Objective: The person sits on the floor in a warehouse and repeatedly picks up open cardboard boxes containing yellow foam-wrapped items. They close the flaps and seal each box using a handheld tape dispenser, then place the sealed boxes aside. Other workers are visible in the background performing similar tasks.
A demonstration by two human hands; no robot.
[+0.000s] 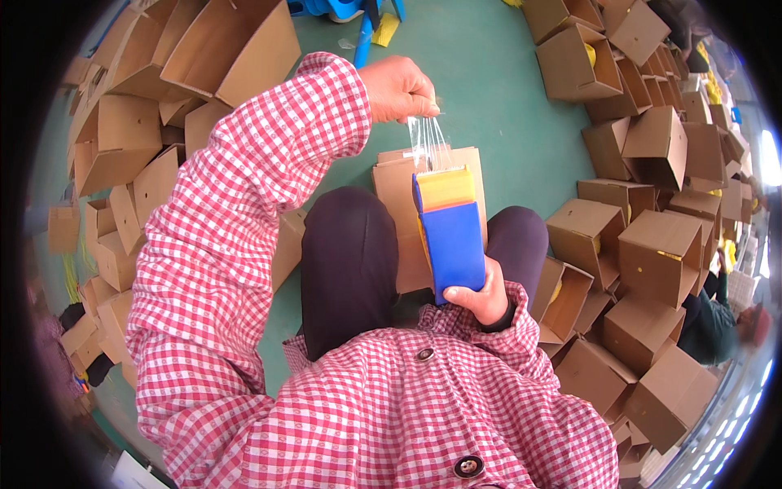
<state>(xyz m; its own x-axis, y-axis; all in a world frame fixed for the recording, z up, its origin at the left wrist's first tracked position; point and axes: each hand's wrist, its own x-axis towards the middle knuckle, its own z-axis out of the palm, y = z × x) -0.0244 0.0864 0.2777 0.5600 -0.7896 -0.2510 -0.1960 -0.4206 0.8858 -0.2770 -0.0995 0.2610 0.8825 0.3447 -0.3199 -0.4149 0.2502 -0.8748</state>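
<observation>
My right hand (489,296) grips the lower end of a long blue-and-yellow bundle (455,244), its thumb lying across the blue face. The yellow end points away from me, and thin layered edges show at its top. Above it, my left hand (400,90) pinches clear, stretched strands or film (429,139) that run down to that yellow end. What the bundle is made of, I cannot tell. Beneath it, between my knees, is a piece of brown cardboard or a carton (397,208), partly covered by the bundle.
Open cardboard boxes (660,244) are piled along the right, some with yellow things inside. More open boxes (122,137) are heaped at the left. A blue plastic object (324,7) and a yellow scrap (385,29) lie ahead on the green floor (507,134). A person (712,330) is at the far right.
</observation>
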